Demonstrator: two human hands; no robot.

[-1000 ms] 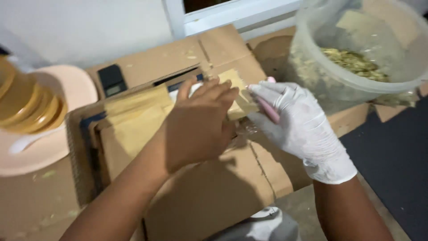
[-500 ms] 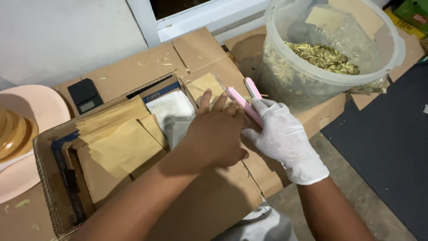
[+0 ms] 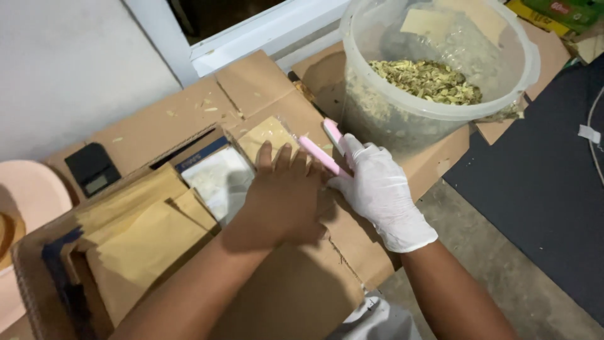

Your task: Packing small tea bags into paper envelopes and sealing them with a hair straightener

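Observation:
My bare left hand [image 3: 286, 198] lies palm down on a small clear packet with a tan filling [image 3: 267, 135], pressing it against a cardboard flap. My right hand [image 3: 377, 189], in a white glove, grips a pink hand-held clamp tool [image 3: 324, 148] whose two arms sit at the packet's right edge. A big translucent plastic tub [image 3: 390, 119] with dried yellowish-green bits inside stands just behind the right hand.
An open cardboard box [image 3: 38, 252] at the left holds several brown paper pouches [image 3: 145, 233] and a white bag [image 3: 217, 179]. A small black scale [image 3: 93, 169] lies on cardboard beside a pink plate [image 3: 31, 195]. Dark mat [image 3: 541, 182] at the right.
The view has shifted so the tub and box sit more to the left. Both hands stay together on the packet, the pink tool still at its edge.

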